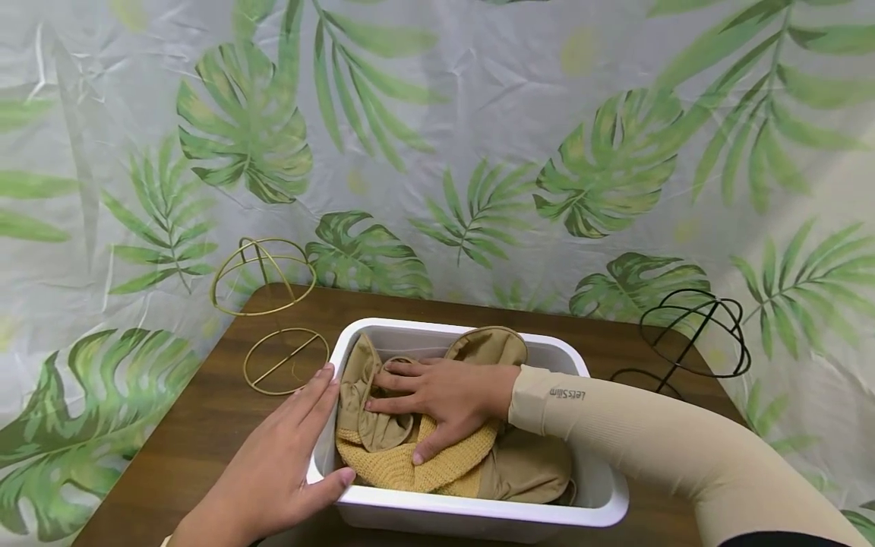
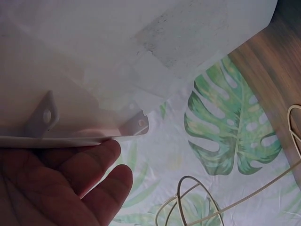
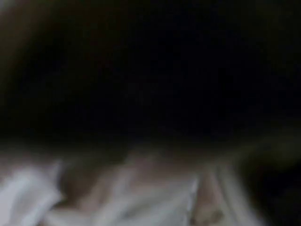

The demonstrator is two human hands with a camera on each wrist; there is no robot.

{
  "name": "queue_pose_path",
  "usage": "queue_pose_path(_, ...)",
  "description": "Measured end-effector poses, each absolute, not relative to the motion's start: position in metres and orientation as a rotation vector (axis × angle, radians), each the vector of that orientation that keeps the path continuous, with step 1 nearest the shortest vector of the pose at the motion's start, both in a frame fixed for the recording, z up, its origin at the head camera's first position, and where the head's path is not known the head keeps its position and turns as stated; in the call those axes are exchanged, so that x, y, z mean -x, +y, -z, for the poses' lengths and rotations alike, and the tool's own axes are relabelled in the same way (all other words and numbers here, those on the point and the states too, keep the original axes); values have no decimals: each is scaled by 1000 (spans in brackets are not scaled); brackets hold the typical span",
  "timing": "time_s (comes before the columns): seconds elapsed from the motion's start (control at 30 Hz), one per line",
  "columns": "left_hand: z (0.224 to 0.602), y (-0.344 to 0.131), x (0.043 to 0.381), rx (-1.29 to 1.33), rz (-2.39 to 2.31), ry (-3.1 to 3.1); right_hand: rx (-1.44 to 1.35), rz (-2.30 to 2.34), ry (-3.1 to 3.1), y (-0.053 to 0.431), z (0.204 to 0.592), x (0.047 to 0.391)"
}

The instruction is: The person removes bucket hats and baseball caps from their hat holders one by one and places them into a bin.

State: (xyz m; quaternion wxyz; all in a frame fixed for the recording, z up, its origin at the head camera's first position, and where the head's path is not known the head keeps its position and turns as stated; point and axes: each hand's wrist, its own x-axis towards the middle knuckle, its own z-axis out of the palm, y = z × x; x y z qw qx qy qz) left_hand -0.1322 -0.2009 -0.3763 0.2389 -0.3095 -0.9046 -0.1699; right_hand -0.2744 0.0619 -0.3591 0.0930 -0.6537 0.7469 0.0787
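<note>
A white plastic bin (image 1: 481,514) stands on the table, filled with tan cloth headwear and a yellow knitted piece (image 1: 410,469). One tan cap-like piece (image 1: 488,343) shows a rounded brim at the back, and another (image 1: 529,467) lies at front right. My right hand (image 1: 454,395) rests spread on top of the pile, palm down, thumb on the yellow knit. Along the bin's left rim lies my left hand (image 1: 270,456), fingers straight against it and thumb at the front corner. In the left wrist view its fingertips (image 2: 110,148) touch the rim from beneath. The right wrist view is dark and blurred.
On the brown wooden table (image 1: 184,425), a gold wire stand (image 1: 256,313) is behind my left hand. A black wire stand (image 1: 696,331) stands to the right of the bin. A leaf-patterned sheet (image 1: 478,114) hangs behind the table.
</note>
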Motion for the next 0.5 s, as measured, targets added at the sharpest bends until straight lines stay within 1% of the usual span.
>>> queue_pose_path(0.2, 369, -200, 129, 860, 459, -2455, 1915, -155, 2211, 64, 368, 275)
queue_pose_path(0.5, 371, -198, 130, 839, 456, -2471, 1921, -258, 2192, 64, 392, 275)
